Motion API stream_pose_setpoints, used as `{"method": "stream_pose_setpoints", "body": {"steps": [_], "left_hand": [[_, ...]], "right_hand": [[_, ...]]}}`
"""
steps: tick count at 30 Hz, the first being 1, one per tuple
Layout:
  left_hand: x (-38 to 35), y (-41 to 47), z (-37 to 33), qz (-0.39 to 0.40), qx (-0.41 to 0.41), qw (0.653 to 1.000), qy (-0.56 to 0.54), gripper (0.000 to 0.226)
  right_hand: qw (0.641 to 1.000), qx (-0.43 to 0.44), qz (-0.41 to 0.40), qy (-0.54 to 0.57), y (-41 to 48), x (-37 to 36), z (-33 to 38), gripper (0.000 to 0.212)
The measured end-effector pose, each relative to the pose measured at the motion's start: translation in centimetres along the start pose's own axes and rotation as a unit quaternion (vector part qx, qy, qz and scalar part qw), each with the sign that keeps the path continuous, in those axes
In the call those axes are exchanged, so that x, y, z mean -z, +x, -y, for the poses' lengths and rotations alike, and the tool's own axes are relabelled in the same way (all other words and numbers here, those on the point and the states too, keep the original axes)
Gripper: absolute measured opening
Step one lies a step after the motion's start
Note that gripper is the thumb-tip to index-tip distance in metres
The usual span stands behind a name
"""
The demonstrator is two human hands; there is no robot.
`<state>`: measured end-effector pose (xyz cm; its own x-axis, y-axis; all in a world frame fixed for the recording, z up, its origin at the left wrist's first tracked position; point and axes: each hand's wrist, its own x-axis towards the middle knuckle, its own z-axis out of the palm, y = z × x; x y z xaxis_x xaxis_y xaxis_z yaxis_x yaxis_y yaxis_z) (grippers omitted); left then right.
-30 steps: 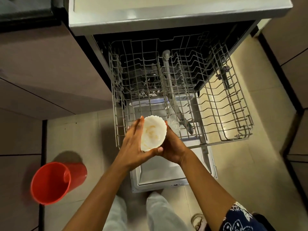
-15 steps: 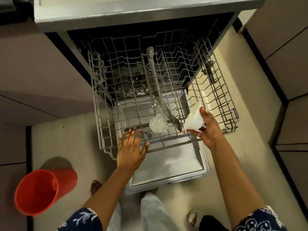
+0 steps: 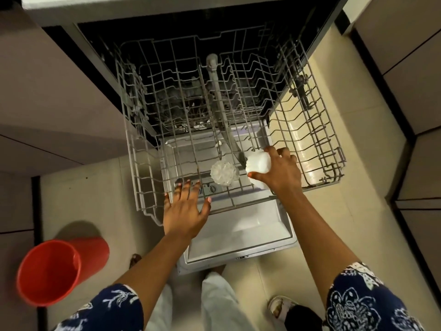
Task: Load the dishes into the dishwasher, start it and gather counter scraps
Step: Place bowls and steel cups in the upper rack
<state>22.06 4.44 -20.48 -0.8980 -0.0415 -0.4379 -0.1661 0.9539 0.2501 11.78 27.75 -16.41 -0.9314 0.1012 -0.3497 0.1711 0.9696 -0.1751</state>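
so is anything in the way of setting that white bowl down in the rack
Nothing visible blocks it. The right hand holds the white bowl over the rack; a clear glass bowl sits close on its left, so only that side is tight.

White bowl (image 3: 259,164); grey rack (image 3: 310,130); red bucket (image 3: 52,271); navy floral sleeves (image 3: 362,302).

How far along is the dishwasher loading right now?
Done: door down, rack pulled out, one clear glass piece near its front. In hand: the right hand holds a white bowl over the rack beside it; the left hand is open at the front edge. Left: most of the rack is bare; the counter is out of view.
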Motion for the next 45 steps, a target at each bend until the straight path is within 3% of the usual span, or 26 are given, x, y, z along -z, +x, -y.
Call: {"method": "stream_pose_setpoints", "body": {"steps": [13, 26, 33, 45], "left_hand": [[0.1, 0.2, -0.1, 0.012, 0.004, 1.000, 0.011, 0.075], [0.2, 0.1, -0.3, 0.006, 0.004, 1.000, 0.022, 0.076], [0.0, 0.1, -0.2, 0.005, 0.006, 1.000, 0.025, 0.072], [-0.2, 0.1, -0.1, -0.008, 0.006, 1.000, 0.017, 0.076]], "right_hand": [[0.999, 0.037, -0.014, -0.025, 0.2, -3.5, 0.0, 0.079], [0.995, 0.037, 0.084, 0.041, 0.9, -4.0, -1.1, 0.098], [0.998, 0.019, 0.007, -0.062, 0.1, -4.3, -0.4, 0.090], [0.995, 0.029, 0.085, 0.051, 1.4, -5.0, -1.4, 0.105]]}}
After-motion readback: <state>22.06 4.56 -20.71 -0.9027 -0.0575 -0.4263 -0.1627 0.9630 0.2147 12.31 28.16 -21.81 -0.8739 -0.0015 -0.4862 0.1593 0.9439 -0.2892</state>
